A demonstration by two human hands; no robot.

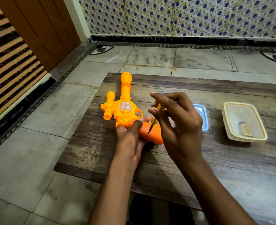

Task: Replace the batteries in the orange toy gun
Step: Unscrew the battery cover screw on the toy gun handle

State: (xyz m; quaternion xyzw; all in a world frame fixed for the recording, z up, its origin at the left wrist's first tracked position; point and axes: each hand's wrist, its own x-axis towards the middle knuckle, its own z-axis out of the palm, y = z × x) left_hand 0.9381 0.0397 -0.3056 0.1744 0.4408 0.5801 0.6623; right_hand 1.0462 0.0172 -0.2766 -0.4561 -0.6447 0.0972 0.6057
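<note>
An orange toy gun [124,106] lies on its side on a low wooden table [199,159], barrel pointing away from me. My left hand [130,135] grips the gun at the top of its handle [152,132]. My right hand [178,120] pinches a small yellow screwdriver [155,119], whose tip touches the handle's side. A cream-rimmed clear container [244,121] to the right holds batteries [246,128].
A small light-blue lid or tray [203,117] lies on the table, partly hidden behind my right hand. The table stands on a grey tiled floor [36,143]. A brown door [41,26] and a flower-patterned wall [182,15] are beyond it.
</note>
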